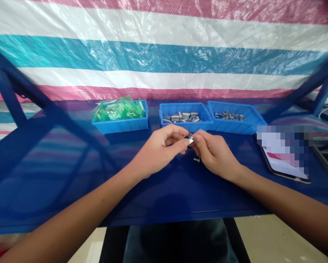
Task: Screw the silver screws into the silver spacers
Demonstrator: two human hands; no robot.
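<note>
My left hand (164, 148) and my right hand (211, 153) meet above the middle of the blue table (70, 175). Both pinch a small metal piece (190, 139) between their fingertips. A small screw (197, 159) lies on the table just under my right hand. Behind the hands stand three blue bins: the left bin (120, 126) holds green plastic bags, the middle bin (180, 109) holds small metal blocks, and the right bin (251, 124) holds small metal screws.
A tablet-like device (286, 166) lies at the right of the table. Blue frame struts (5, 84) rise at both sides. A striped plastic sheet (164, 54) hangs behind the bins. The table's front edge runs just below my forearms.
</note>
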